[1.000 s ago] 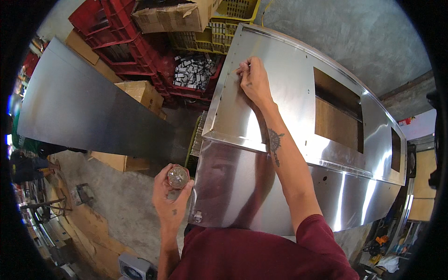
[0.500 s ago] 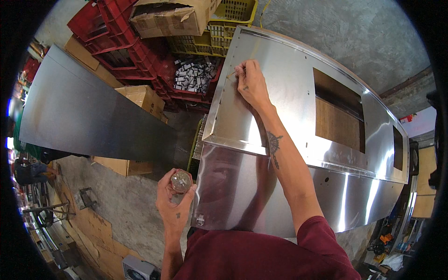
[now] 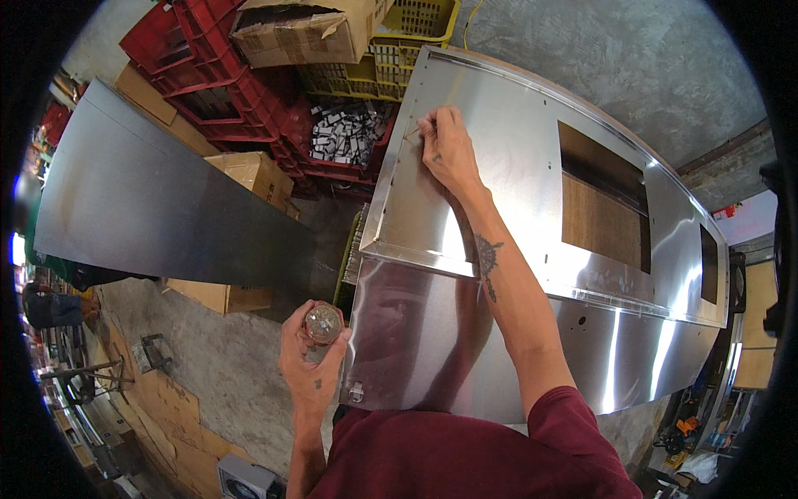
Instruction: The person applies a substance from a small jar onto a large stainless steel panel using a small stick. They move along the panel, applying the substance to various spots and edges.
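A large stainless steel cabinet (image 3: 499,200) with rectangular cut-outs stretches out before me. Over its far left part, my right hand (image 3: 450,150) is closed on a thin stick (image 3: 412,132). The stick's tip meets the metal near a row of small holes along the left edge. My left hand (image 3: 309,358) is wrapped round a small round clear jar (image 3: 323,323), beside the cabinet's near left corner. What the jar holds is hard to make out from above. A small metal latch (image 3: 357,391) sits on the front panel close to that hand.
A curved grey metal sheet (image 3: 158,191) stands at the left. Behind it are stacked red crates (image 3: 224,108), one with small metal pieces (image 3: 345,131), a yellow crate (image 3: 391,62) and a cardboard box (image 3: 299,40). A grey boxy item (image 3: 245,480) lies on the floor behind my left arm.
Almost nothing differs. My right hand keeps the stick at the same spot by the left edge, with only a very slight shift. The jar stays where it was.
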A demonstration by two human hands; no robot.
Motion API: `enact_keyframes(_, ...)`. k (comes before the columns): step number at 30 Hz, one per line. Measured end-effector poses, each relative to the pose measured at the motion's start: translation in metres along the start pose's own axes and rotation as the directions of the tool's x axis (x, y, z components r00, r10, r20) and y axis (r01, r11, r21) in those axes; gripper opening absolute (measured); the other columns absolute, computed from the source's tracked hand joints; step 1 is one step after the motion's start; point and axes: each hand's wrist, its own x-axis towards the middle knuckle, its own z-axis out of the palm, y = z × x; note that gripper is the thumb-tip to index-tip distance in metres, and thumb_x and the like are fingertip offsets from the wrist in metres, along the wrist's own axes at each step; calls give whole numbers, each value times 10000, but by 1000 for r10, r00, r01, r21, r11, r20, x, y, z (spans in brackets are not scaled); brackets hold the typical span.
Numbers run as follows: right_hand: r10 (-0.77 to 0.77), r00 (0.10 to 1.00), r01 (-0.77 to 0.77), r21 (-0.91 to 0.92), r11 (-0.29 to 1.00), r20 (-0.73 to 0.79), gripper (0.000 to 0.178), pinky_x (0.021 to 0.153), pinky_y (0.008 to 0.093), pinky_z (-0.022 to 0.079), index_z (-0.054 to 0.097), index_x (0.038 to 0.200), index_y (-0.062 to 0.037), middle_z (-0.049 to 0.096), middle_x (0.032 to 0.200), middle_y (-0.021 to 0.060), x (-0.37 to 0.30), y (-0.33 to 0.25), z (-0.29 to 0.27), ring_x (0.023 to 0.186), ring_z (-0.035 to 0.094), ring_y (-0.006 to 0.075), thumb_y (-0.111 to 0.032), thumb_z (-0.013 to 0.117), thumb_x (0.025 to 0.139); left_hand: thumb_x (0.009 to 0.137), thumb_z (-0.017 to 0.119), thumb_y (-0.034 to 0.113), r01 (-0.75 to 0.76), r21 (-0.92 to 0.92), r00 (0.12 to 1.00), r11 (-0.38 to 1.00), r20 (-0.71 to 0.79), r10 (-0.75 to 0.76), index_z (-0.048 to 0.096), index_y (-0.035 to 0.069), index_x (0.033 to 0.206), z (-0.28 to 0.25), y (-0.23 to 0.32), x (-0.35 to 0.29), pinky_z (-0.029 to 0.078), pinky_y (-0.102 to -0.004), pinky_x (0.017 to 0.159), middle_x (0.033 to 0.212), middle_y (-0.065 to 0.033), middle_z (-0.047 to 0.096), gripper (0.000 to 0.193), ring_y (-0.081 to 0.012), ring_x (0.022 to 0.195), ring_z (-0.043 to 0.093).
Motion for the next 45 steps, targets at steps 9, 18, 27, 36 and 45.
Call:
enact_keyframes(9,34,999,-34,9,999,19,150,835,500,561,610,1147,19,637,1131,239,0,-5,-2,951,673,448,-98,698,1115,971,919,96,1,-3,1000,1000,-6,-1,558,19,1578,1,2,-1,646,-400,1065,1470,-186,677,711,-276,1302,725)
enact_keyframes(18,24,999,-25,30,999,22,144,835,483,565,620,1151,30,639,1127,238,0,-2,-1,942,676,433,-86,698,1115,977,912,97,-38,10,999,999,-12,38,562,11,1576,2,-3,-2,654,-382,1035,1437,-187,691,699,-254,1265,737)
enact_keyframes(27,9,1000,-9,25,1000,13,129,812,451,577,618,1151,34,629,1135,228,0,4,1,907,699,378,-79,676,1132,976,901,58,-45,6,999,999,-4,45,560,5,1579,1,-3,-2,646,-375,1029,1430,-179,696,694,-239,1250,734)
enact_keyframes(36,160,985,-143,203,969,-71,130,848,361,573,628,1174,14,714,1055,141,-6,-56,-43,912,697,221,-115,638,1168,954,905,12,-24,5,999,1000,-49,24,578,-2,1567,2,7,0,614,-358,1052,1412,-147,716,696,-217,1238,736)
enact_keyframes(45,-167,962,88,331,939,215,148,898,416,583,686,1141,13,659,1178,190,-115,-203,-90,1044,692,358,34,765,1017,905,929,-2,-121,-59,992,991,-33,120,648,34,1504,8,19,12,633,-354,958,1405,-146,708,663,-226,1199,749)
